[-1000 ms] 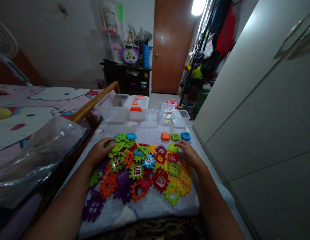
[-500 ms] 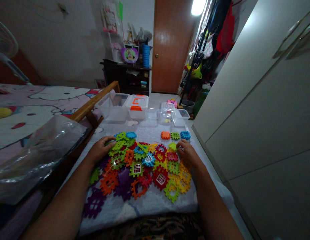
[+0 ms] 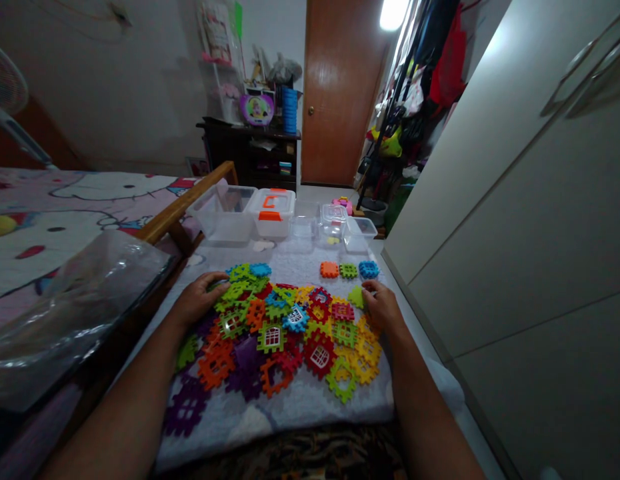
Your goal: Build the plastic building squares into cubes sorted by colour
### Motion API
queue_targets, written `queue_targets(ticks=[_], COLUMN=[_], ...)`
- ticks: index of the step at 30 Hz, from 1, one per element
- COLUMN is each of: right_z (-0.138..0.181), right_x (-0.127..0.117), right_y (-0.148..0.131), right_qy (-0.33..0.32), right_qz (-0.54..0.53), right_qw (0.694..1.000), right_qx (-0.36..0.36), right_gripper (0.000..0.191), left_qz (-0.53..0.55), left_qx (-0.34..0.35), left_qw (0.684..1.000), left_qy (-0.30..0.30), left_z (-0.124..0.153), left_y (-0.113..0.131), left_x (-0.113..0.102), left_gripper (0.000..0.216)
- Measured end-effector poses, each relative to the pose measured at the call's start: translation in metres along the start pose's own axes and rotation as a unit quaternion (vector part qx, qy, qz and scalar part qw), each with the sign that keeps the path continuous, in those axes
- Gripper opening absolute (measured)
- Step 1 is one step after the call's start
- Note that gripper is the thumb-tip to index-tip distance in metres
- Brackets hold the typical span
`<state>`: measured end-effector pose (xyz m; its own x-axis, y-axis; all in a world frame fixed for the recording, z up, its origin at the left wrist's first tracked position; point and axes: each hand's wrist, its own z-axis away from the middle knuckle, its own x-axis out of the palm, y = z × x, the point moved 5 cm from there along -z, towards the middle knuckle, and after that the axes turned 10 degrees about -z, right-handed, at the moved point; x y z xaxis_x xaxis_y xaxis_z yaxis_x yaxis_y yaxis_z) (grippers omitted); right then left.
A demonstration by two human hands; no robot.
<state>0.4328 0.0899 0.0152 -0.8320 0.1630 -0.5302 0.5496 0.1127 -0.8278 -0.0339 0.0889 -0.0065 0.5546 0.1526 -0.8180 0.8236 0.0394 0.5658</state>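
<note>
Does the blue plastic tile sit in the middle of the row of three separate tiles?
No, the green plastic tile sits in the middle, the blue plastic tile at its right.

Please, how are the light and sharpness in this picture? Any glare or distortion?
Head view: dim overall; the ceiling lamp glares white beside the door; wide-angle distortion bends the wardrobe; the clear plastic bag shows soft reflections; the toy tiles are sharp.

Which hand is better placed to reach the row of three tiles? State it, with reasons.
Likely right. The right hand, holding a lime tile, sits below the row; the left hand rests at the left edge of the pile.
</note>
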Motion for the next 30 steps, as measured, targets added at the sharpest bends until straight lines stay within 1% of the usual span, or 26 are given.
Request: queue_targets(ticks=[2, 3, 4, 6, 8, 9, 10, 11, 14, 15, 17, 20, 22, 25, 27, 30], right_z=[0.001, 0.002, 0.004, 0.011, 0.022, 0.026, 0.030, 0.032, 0.033, 0.033, 0.032, 0.034, 0.040, 0.054, 0.067, 0.083], right_x=[-0.004, -0.005, -0.005, -0.002, 0.004, 0.006, 0.008, 0.010, 0.019, 0.022, 0.024, 0.018, 0.012, 0.006, 0.007, 0.011], right_y=[-0.003, -0.006, -0.010, -0.020, -0.032, -0.038, -0.043, -0.047, -0.051, -0.052, -0.054, -0.062, -0.070, -0.081, -0.086, -0.087], right_qy=[0.009, -0.001, -0.028, -0.131, -0.230, -0.257, -0.270, -0.273, -0.257, -0.249, -0.234, -0.231, -0.250, -0.301, -0.327, -0.340], right_qz=[0.054, 0.068, 0.073, 0.063, 0.050, 0.050, 0.055, 0.066, 0.094, 0.095, 0.082, 0.063, 0.062, 0.068, 0.076, 0.099], right_qw=[0.998, 0.997, 0.996, 0.988, 0.969, 0.962, 0.957, 0.955, 0.958, 0.960, 0.965, 0.966, 0.960, 0.942, 0.930, 0.923], right_qx=[-0.027, -0.037, -0.043, -0.055, -0.073, -0.082, -0.090, -0.094, -0.087, -0.083, -0.083, -0.098, -0.111, -0.132, -0.147, -0.154], right_gripper=[0.023, 0.024, 0.025, 0.028, 0.035, 0.039, 0.040, 0.037, 0.017, 0.014, 0.014, 0.017, 0.016, 0.009, 0.007, 0.009], left_qz=[-0.001, -0.001, -0.002, -0.001, 0.001, 0.001, 0.001, 0.000, -0.005, -0.007, -0.007, -0.007, -0.008, -0.007, -0.004, -0.003], left_qx=[0.000, -0.001, -0.001, 0.001, 0.003, 0.003, 0.004, 0.005, 0.007, 0.004, -0.003, -0.004, -0.001, 0.003, 0.002, -0.004], left_qw=[1.000, 1.000, 1.000, 1.000, 1.000, 1.000, 1.000, 1.000, 1.000, 1.000, 1.000, 1.000, 1.000, 1.000, 1.000, 1.000], left_qy=[-0.004, -0.006, -0.006, -0.005, 0.000, 0.001, 0.001, 0.002, 0.006, 0.007, 0.005, 0.006, 0.007, 0.004, 0.000, -0.001], left_z=[-0.001, -0.001, -0.001, -0.001, -0.001, -0.001, -0.001, -0.001, 0.001, 0.001, 0.002, 0.001, 0.001, 0.001, 0.001, 0.000], left_y=[-0.002, -0.003, -0.003, -0.004, -0.004, -0.003, -0.003, -0.002, 0.000, 0.000, 0.000, -0.001, -0.001, -0.002, -0.002, -0.001], left_x=[0.001, 0.001, 0.002, 0.002, 0.001, 0.001, 0.001, 0.001, 0.000, -0.001, -0.001, -0.001, -0.001, -0.001, -0.001, 0.000], left_gripper=[0.059, 0.059, 0.059, 0.059, 0.059, 0.059, 0.058, 0.058, 0.057, 0.057, 0.057, 0.057, 0.056, 0.057, 0.058, 0.059])
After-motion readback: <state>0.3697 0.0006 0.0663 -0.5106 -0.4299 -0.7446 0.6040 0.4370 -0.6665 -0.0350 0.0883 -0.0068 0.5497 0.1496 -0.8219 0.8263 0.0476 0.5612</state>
